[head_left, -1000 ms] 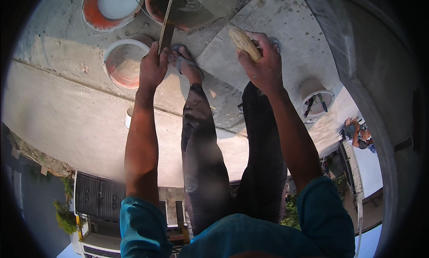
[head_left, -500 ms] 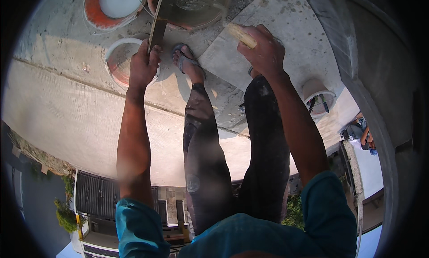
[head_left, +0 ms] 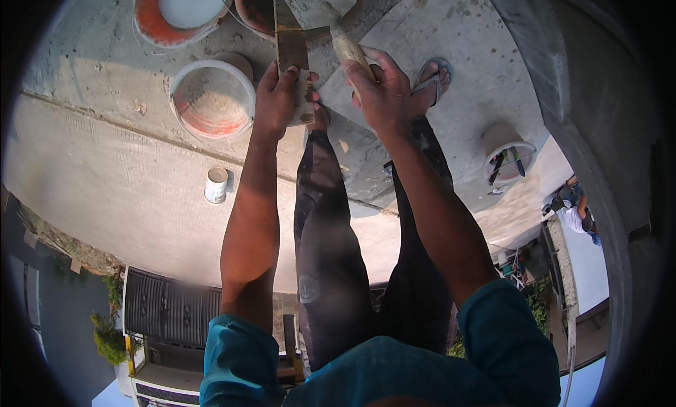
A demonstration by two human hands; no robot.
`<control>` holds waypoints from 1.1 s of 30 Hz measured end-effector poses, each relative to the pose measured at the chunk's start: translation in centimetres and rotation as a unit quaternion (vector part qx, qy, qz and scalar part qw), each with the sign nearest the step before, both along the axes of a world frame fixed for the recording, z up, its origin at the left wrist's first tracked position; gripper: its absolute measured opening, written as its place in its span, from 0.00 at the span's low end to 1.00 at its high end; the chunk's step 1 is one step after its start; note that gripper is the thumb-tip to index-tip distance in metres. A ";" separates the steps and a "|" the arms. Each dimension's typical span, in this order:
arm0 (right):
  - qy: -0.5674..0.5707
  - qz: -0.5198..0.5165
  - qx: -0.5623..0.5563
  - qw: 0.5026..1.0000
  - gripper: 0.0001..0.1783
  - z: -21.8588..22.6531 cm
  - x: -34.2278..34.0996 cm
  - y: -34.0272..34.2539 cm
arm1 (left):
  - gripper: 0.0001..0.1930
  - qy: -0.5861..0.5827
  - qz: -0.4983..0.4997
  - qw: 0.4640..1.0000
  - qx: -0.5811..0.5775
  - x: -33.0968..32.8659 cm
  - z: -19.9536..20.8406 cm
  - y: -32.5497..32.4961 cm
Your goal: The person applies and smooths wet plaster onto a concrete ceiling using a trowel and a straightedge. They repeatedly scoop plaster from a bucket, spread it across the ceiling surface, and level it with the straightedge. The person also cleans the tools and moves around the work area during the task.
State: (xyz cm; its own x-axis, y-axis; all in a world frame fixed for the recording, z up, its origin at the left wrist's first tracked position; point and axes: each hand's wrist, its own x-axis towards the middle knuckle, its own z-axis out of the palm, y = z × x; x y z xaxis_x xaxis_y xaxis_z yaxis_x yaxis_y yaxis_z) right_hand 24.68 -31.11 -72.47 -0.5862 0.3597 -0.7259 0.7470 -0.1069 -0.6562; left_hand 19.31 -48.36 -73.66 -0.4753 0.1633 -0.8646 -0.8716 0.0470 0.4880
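My left hand point(head_left: 277, 101) is closed round the lower end of a narrow wooden board point(head_left: 293, 51), which points away from me. In my right hand point(head_left: 382, 94) is a trowel, its pale wooden handle point(head_left: 350, 55) wrapped by my fingers. The grey trowel blade point(head_left: 317, 4) lies over or against the board's far end and looks coated with wet mortar; whether they touch I cannot tell. Beyond them stands a round tub point(head_left: 252, 9), partly hidden by the board and blade.
An orange-rimmed tub point(head_left: 151, 20) with whitish contents stands far left. Nearer is a stained bucket point(head_left: 213, 101), then a small can point(head_left: 217, 185). A bucket of tools point(head_left: 508, 153) stands right, beside a curved grey wall point(head_left: 584, 174). Another person point(head_left: 576, 208) is at the far right.
My hands have come together: the left moved right and nearer with the board, the right moved left with the trowel. The trowel blade now shows at the board. My right foot has shifted outward.
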 end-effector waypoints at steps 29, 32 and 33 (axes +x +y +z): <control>0.040 0.102 0.206 0.972 0.23 -2.6 -2.0 0.8 | 0.12 0.075 -0.116 0.986 -0.091 1.7 -1.1 -2.3; 0.030 0.100 0.197 0.975 0.23 -2.7 -2.0 2.4 | 0.12 0.134 -0.142 0.973 -0.123 2.3 -0.9 -3.5; 0.039 0.104 0.191 0.975 0.23 -2.6 -1.7 3.1 | 0.11 0.151 -0.145 0.969 -0.133 2.4 -0.3 -3.7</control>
